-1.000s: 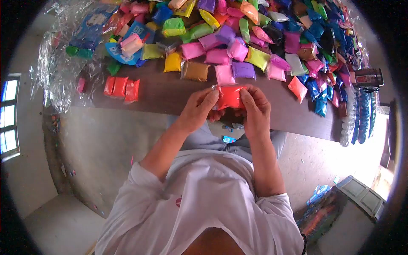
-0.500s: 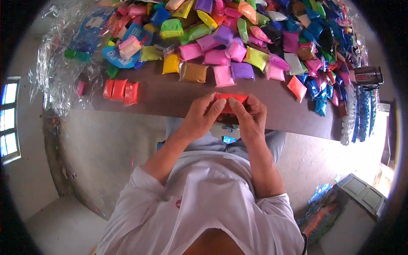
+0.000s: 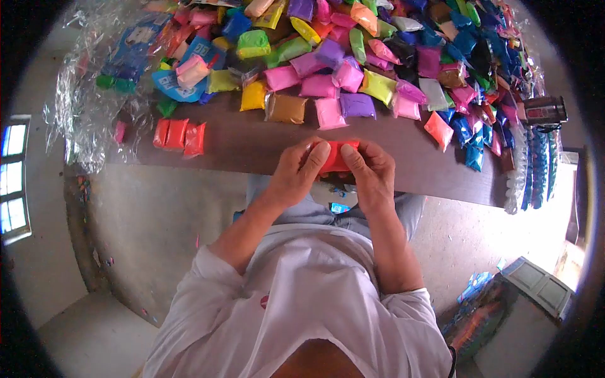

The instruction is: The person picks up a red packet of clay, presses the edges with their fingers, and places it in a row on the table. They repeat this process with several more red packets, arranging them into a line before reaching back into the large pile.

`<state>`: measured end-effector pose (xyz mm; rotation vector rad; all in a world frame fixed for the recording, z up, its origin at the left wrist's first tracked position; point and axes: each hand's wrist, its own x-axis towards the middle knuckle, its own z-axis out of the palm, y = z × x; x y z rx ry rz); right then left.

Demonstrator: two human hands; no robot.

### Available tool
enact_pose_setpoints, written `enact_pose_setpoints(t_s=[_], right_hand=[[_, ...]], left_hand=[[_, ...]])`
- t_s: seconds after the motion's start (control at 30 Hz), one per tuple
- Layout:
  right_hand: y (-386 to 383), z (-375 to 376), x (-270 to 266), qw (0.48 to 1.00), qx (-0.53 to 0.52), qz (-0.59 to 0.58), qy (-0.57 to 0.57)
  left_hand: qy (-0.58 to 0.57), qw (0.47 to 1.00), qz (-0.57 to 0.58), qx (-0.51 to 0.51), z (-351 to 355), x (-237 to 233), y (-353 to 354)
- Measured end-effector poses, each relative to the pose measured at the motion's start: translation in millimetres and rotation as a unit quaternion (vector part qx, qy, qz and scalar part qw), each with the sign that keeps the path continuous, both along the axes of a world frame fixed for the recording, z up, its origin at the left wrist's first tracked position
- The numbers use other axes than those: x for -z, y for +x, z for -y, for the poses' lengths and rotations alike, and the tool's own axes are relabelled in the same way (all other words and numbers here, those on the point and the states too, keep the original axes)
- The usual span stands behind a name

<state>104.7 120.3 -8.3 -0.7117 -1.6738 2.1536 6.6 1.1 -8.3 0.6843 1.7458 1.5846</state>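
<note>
At the left end of the desk (image 3: pixel 252 148) we see crumpled clear wrapping (image 3: pixel 88 107) hanging over the edge. Just right of it, near the front edge, three red packets (image 3: pixel 178 135) lie side by side in a row, touching one another.

Further right, at the middle of the front edge, our left hand (image 3: pixel 296 170) is closed on the left end of a red packet (image 3: pixel 337 157), with the thumb on the near side and the fingers curled over the top. The packet sits between our two hands, and only its middle shows between the fingers. We cannot tell whether it rests on the desk or is held just above it. Our right hand (image 3: pixel 372 173) is clamped on the packet's right end in the same way, thumb toward us, so the two thumbs almost meet across the red face.

Beyond the hands, toward the far edge, a brown packet (image 3: pixel 287 108), a pink packet (image 3: pixel 329 113) and a purple packet (image 3: pixel 358 105) lie at the front of a large heap of coloured packets (image 3: pixel 378 44) that covers the far side of the desk. To the right, an orange packet (image 3: pixel 439 129) lies apart from the hands. Blue packets (image 3: pixel 472 148) crowd the right end, next to a dark device (image 3: pixel 545 113) at the right edge.
</note>
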Motion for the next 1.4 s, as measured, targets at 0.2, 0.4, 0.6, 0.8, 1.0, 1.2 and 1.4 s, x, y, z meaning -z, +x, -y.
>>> enact_pose_setpoints(t_s=[0.2, 0.4, 0.6, 0.8, 1.0, 1.2, 1.4], right_hand=[[-1, 4, 5, 0.996, 0.071, -0.013, -0.056], [10, -13, -6, 0.98, 0.054, -0.024, -0.191], [16, 2, -6, 0.997, -0.035, 0.061, -0.022], [13, 9, -2, 0.998, 0.049, 0.026, -0.009], [17, 5, -1, 0.994, 0.047, -0.019, -0.099], [23, -7, -2, 0.992, 0.093, 0.012, -0.089], [18, 2, -9, 0.996, 0.013, 0.074, 0.048]], left_hand=[[-0.027, 0.994, -0.103, -0.029, 1, 3, 0], [-0.026, 0.988, 0.15, -0.04, 6, 5, -9], [0.028, 0.987, 0.148, -0.054, -1, 2, -6], [-0.007, 0.996, 0.018, -0.092, -1, 0, -3], [0.032, 0.991, -0.107, -0.078, -4, 3, -2], [-0.01, 0.984, 0.14, -0.111, -2, 0, -2], [0.007, 0.998, 0.007, -0.062, -3, -9, -5]])
